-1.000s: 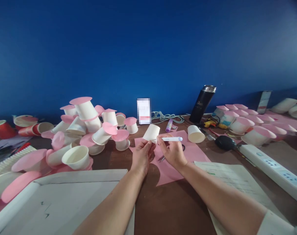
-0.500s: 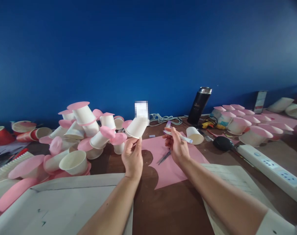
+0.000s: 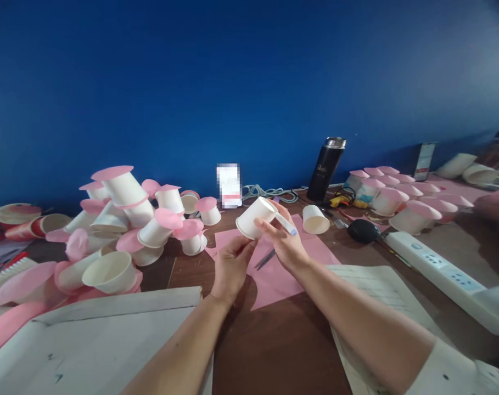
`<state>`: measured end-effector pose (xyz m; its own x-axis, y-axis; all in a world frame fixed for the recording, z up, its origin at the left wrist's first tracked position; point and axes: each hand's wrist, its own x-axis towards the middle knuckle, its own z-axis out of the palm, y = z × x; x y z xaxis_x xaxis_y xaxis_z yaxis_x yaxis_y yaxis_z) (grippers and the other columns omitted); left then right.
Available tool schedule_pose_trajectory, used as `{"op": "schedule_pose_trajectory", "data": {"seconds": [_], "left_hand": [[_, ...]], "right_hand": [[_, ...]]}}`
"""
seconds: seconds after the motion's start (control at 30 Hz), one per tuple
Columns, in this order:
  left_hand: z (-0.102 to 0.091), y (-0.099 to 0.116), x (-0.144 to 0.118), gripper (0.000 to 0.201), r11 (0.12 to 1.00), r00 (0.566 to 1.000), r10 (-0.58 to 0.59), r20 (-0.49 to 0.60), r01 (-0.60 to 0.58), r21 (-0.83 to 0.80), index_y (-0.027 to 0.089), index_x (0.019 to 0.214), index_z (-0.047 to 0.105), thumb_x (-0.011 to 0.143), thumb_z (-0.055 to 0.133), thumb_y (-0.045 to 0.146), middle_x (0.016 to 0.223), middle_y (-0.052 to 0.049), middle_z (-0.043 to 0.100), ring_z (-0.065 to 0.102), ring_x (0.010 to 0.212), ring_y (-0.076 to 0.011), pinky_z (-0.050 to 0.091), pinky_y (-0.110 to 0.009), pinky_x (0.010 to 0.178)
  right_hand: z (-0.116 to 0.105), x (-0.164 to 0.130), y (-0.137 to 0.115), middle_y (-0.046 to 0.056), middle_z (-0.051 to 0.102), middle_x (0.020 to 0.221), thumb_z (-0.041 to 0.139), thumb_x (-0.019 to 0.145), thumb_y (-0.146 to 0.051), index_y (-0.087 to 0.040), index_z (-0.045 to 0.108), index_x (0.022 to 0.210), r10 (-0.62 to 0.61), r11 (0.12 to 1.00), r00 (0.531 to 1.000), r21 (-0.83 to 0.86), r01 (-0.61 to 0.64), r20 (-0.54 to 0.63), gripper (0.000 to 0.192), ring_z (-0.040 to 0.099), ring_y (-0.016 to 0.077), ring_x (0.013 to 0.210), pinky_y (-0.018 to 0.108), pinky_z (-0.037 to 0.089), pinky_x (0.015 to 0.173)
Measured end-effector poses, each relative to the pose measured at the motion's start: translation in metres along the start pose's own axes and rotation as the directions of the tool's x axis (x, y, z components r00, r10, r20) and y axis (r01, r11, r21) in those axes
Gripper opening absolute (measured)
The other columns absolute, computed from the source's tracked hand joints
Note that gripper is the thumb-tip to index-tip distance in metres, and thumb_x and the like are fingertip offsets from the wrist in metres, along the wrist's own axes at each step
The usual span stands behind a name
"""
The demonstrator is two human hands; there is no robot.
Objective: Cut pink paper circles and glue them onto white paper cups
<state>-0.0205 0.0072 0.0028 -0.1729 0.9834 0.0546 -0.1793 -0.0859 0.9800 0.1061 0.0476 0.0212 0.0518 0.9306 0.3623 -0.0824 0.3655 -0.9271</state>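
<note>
Fingers (image 3: 255, 224) round cup (image 3: 253, 215); pen (image 3: 285, 224) half-hidden

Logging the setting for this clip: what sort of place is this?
Probably a craft worktable: a heap of pink-lidded paper cups, a cut pink paper sheet, scissors, against a blue wall.

Soft, even daylight, faint shadows; wide-angle lens bends the edges, slight blur softens detail throughout.
</note>
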Motion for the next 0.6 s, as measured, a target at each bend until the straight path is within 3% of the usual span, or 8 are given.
{"op": "schedule_pose_trajectory", "data": {"seconds": [0.1,0.17,0.23,0.37,0.5,0.6], "left_hand": [[-0.003,-0.001,-0.002,0.02,0.927,0.978,0.17,0.121,-0.2,0.317,0.02,0.09,0.073,0.074,0.071,0.032,0.093,-0.008,0.07,0.063,0.086,-0.022,0.05,-0.034,0.081],[-0.004,-0.001,-0.007,0.021,0.749,0.915,0.269,0.301,-0.396,0.532,0.021,0.099,0.072,0.08,0.065,0.026,0.111,-0.011,0.068,0.06,0.104,-0.0272,0.044,-0.042,0.096],[-0.001,-0.002,-0.016,0.026,0.522,0.832,0.23,0.505,-0.543,0.657,0.02,0.107,0.068,0.082,0.06,0.022,0.12,-0.013,0.065,0.054,0.116,-0.0312,0.038,-0.049,0.103],[0.009,-0.003,-0.032,0.042,0.294,0.796,0.075,0.6,-0.593,0.75,0.011,0.122,0.059,0.081,0.061,0.023,0.13,-0.02,0.057,0.048,0.126,-0.0352,0.033,-0.052,0.108],[0.018,-0.001,-0.038,0.049,0.226,0.794,-0.054,0.605,-0.581,0.782,0.006,0.128,0.054,0.083,0.059,0.022,0.136,-0.026,0.051,0.046,0.129,-0.0367,0.035,-0.048,0.108],[0.021,-0.003,-0.04,0.049,0.194,0.795,-0.079,0.602,-0.58,0.791,0.008,0.13,0.054,0.083,0.058,0.022,0.137,-0.024,0.051,0.047,0.128,-0.0366,0.036,-0.048,0.106]], "right_hand": [[-0.003,0.005,-0.002,0.008,0.061,0.118,0.07,0.076,-0.04,-0.025,0.051,0.124,-0.034,0.998,0.992,-0.054,0.028,-0.119,0.054,0.063,0.0245,0.103,0.038,0.055,0.086],[-0.006,0.008,-0.005,0.009,0.06,0.119,0.069,0.076,-0.039,-0.024,0.048,0.127,-0.078,0.994,0.973,-0.086,0.06,-0.216,0.057,0.063,0.0243,0.102,0.038,0.055,0.084],[-0.008,0.01,-0.009,0.011,0.057,0.122,0.067,0.077,-0.039,-0.024,0.043,0.131,-0.125,0.988,0.959,-0.117,0.098,-0.253,0.061,0.063,0.0244,0.102,0.038,0.055,0.083],[-0.009,0.011,-0.011,0.011,0.055,0.126,0.067,0.078,-0.037,-0.027,0.041,0.133,-0.184,0.978,0.954,-0.136,0.155,-0.236,0.062,0.062,0.0246,0.104,0.041,0.054,0.086],[-0.007,0.008,-0.006,0.011,0.054,0.128,0.067,0.079,-0.038,-0.027,0.041,0.131,-0.208,0.971,0.961,-0.154,0.181,-0.181,0.059,0.059,0.0239,0.107,0.039,0.053,0.088],[-0.007,0.006,0.001,0.011,0.054,0.128,0.066,0.08,-0.039,-0.026,0.04,0.131,-0.187,0.971,0.969,-0.183,0.157,-0.159,0.059,0.058,0.0242,0.11,0.039,0.052,0.088]]}}
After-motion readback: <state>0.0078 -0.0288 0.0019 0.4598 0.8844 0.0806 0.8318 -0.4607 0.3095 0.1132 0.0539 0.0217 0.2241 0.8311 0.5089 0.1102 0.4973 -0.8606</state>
